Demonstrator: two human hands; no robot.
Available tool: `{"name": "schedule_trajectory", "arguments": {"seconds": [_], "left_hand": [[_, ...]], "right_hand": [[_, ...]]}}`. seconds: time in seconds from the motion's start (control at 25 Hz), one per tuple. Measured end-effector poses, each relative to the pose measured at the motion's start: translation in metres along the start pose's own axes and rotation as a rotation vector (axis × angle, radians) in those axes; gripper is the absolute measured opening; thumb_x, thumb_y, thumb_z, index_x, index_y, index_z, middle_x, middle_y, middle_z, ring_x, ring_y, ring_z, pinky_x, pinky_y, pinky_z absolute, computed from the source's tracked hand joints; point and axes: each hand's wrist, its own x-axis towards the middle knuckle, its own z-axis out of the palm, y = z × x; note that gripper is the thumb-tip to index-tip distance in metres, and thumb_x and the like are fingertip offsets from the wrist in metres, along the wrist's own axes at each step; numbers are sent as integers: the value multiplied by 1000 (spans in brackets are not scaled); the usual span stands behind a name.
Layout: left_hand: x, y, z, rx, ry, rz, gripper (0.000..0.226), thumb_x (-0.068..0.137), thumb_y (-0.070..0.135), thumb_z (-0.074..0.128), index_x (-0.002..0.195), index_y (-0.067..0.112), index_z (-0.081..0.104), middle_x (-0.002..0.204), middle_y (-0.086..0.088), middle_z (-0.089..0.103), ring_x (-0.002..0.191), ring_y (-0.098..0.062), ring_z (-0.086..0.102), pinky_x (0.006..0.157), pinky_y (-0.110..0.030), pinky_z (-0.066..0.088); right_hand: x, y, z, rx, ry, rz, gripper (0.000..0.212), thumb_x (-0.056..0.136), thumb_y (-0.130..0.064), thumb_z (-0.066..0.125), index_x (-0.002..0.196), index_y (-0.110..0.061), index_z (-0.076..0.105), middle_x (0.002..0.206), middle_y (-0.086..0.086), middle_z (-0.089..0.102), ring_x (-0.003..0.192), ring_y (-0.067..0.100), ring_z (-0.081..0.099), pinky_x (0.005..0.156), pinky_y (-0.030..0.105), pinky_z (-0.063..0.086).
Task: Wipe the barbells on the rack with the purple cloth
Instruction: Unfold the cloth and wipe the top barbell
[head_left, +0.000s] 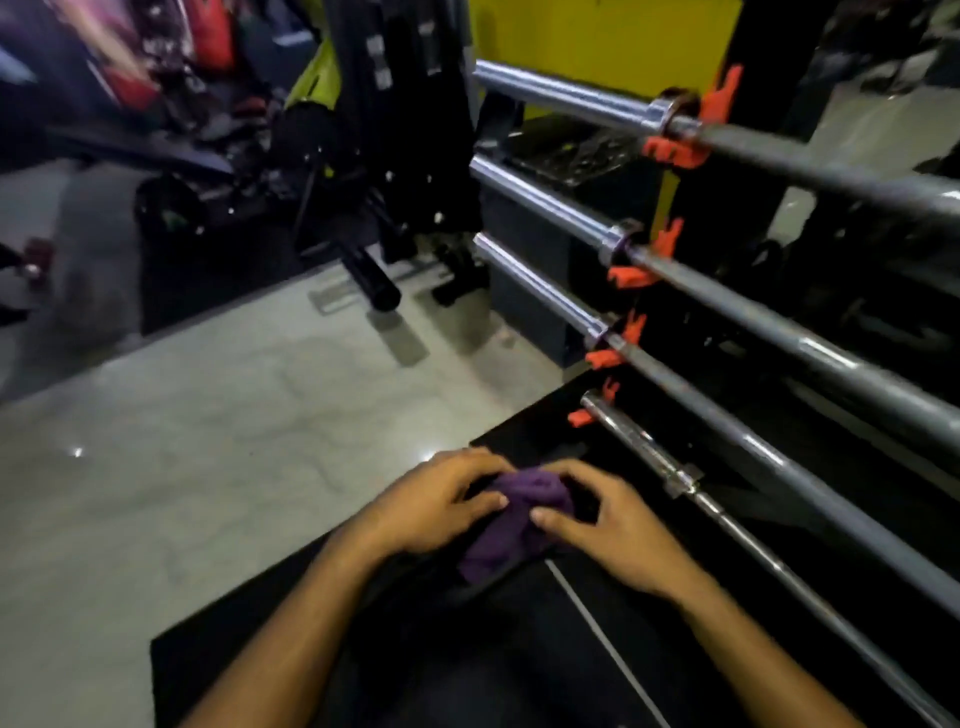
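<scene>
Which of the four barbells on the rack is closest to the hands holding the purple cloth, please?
The lowest barbell, the thinnest of the four. It passes just right of the right hand; the other three sit higher on the rack.

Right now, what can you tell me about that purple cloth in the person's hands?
The purple cloth is a small, soft-looking rag of deep violet, bunched into a crumpled wad with folds showing. Both hands hold it: the left hand grips its left side, the right hand its right, thumbs pressed on top. It hangs low over the dark mat, apart from the barbells.
</scene>
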Motion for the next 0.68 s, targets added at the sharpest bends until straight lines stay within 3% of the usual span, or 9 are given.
{"name": "schedule_trajectory", "arguments": {"seconds": [0.2, 0.28, 0.44, 0.56, 0.68], "left_hand": [[-123, -78, 21, 23, -45, -241, 51, 79, 64, 68, 124, 50, 50, 114, 25, 63, 102, 4, 59, 89, -32, 52], [-176, -117, 27, -34, 21, -338, 49, 76, 57, 73, 120, 50, 53, 111, 25, 65, 98, 5, 61, 86, -33, 54], [-255, -175, 26, -152, 254, -373, 20, 90, 39, 68, 109, 40, 62, 102, 19, 62, 94, -1, 60, 79, -32, 53], [-282, -199, 14, -196, 293, -330, 28, 90, 32, 70, 116, 39, 61, 106, 17, 56, 93, -6, 59, 75, -26, 53], [-302, -221, 4, -196, 304, -335, 33, 89, 34, 72, 118, 41, 60, 107, 18, 56, 89, -8, 62, 74, -35, 57]], "right_hand": [[-4, -4, 129, -46, -105, 71, 8, 95, -25, 68, 102, -28, 70, 96, -11, 73, 92, 5, 68, 84, 30, 54], [-3, -14, 173, -90, -132, 72, 3, 95, -25, 69, 98, -27, 70, 93, -10, 73, 89, 5, 68, 81, 30, 53], [9, -38, 244, -238, -180, -29, 6, 93, -32, 70, 96, -27, 69, 93, -10, 68, 90, 7, 65, 82, 32, 51], [24, -56, 276, -226, -130, -55, 5, 92, -30, 71, 96, -27, 69, 94, -10, 67, 91, 6, 63, 82, 30, 50], [36, -68, 297, -211, -149, -62, 6, 94, -30, 69, 100, -28, 70, 97, -10, 67, 94, 5, 63, 81, 29, 50]]}}
